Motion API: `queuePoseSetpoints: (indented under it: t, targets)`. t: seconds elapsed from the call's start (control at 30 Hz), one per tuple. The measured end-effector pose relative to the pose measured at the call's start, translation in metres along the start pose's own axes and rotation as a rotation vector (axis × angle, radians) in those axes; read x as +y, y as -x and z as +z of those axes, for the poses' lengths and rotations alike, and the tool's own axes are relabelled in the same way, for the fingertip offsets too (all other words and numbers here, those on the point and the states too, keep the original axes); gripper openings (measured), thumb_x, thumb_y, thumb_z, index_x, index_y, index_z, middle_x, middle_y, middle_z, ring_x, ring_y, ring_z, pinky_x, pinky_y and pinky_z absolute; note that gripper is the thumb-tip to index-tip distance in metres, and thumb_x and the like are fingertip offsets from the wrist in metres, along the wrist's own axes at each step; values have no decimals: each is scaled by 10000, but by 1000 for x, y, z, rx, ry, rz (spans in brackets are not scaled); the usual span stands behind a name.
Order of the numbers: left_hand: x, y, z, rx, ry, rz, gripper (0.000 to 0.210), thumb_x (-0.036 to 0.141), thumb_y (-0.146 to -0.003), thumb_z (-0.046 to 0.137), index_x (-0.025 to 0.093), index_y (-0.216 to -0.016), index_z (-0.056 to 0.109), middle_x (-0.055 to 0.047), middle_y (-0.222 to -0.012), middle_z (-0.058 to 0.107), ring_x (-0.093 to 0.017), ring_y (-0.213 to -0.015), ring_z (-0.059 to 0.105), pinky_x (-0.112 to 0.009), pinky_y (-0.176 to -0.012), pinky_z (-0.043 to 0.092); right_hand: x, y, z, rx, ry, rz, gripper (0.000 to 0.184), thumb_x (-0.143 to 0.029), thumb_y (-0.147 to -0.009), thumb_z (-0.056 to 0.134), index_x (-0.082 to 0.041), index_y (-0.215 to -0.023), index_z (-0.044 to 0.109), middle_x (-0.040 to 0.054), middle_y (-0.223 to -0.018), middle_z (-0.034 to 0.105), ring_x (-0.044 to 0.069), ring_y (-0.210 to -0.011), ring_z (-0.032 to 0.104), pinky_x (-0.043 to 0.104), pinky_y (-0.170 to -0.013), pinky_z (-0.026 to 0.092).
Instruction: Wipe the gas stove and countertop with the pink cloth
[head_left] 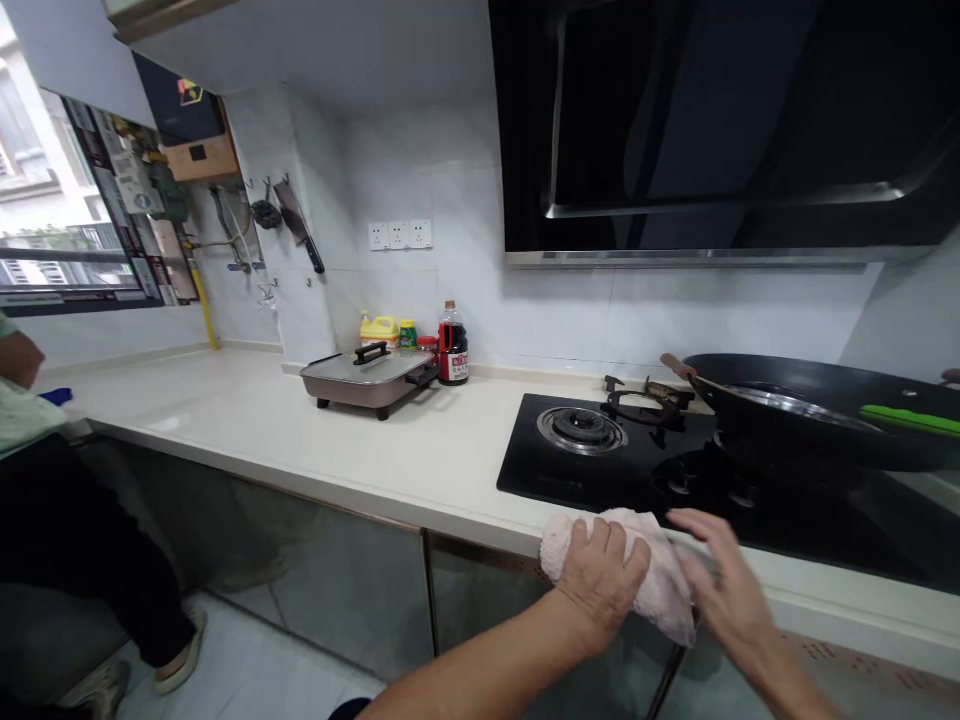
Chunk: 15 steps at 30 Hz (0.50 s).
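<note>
In the head view a pale pink cloth [664, 585] hangs bunched over the counter's front edge, before the gas hob [622, 480]. My left hand [606, 580] grips it from above with curled fingers. Just right of the cloth is my right hand [724, 585], slightly blurred, its fingers stretched out and apart. Whether its thumb side touches the cloth I cannot tell. On the hob, the left burner [582, 430] is bare of its pan support. A black pan support [646, 408] lies at the back of the hob.
A large black wok [825, 440] with a green-handled tool [907, 418] covers the hob's right side. A lidded electric pan [371, 378] and a soy sauce bottle [452, 345] stand on the counter. Overhead is the range hood [720, 130]. A person [75, 520] stands at left.
</note>
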<state>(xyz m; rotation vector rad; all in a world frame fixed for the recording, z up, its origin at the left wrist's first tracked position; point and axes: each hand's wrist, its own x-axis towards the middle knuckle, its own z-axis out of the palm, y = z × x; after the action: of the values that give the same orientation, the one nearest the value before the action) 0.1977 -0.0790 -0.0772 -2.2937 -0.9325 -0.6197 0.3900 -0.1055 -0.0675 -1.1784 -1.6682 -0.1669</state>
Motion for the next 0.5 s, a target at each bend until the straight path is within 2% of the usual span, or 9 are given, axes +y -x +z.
queuePoseSetpoints:
  t: [0.07,0.13,0.2,0.27,0.37,0.47,0.5]
  targets:
    - [-7,4,-3,-39,68,3,411,288,-1043,475,188,-1434,547,-156,-1275,693,-303,-1180,624,-512,-980,489,-24,8,26,-90,0,-142,434,-487,-988,539,-255,-1354,568,107,-1316,638,273,-1210,618,466,-1036,499]
    - [-21,11,-12,-80,168,55,530,362,-1012,547,134,-1486,493,-181,-1377,655,-322,-1257,593,-519,-1034,481,-33,12,39,-163,74,-248,584,-520,-956,605,-266,-1468,485,112,-1358,631,291,-1231,606,476,-1038,491]
    - [-42,22,-26,-86,314,142,715,441,-936,657,96,-1522,436,-206,-1461,604,-335,-1352,539,-505,-1093,463,-33,12,41,-219,164,-277,739,-529,-934,648,-271,-1567,366,125,-1403,613,304,-1249,592,481,-1030,485]
    - [-70,37,-42,-7,480,191,814,478,-884,723,97,-1532,413,-205,-1489,587,-311,-1428,488,-460,-1155,432,-34,10,38,-285,252,-266,842,-509,-906,697,-280,-1610,295,132,-1392,616,310,-1232,594,490,-1026,474]
    - [-127,57,-57,166,565,35,525,401,-938,670,202,-1410,551,-145,-1372,678,-275,-1342,576,-430,-1118,467,-46,6,42,-370,435,-259,967,-493,-760,848,-305,-1584,378,139,-1292,649,359,-1175,606,596,-1069,407]
    - [-192,68,-55,266,453,-246,329,355,-981,585,230,-1279,644,-119,-1221,741,-262,-1156,682,-427,-1007,530,-71,2,66,-373,605,-236,1035,-458,-561,976,-268,-1478,534,180,-1261,655,441,-1201,577,685,-1101,331]
    - [-211,69,-51,274,410,-326,299,365,-973,580,224,-1221,670,-116,-1166,755,-266,-1095,699,-429,-968,544,-82,1,79,-370,633,-230,1012,-433,-538,989,-252,-1441,569,192,-1275,651,455,-1220,565,681,-1107,331]
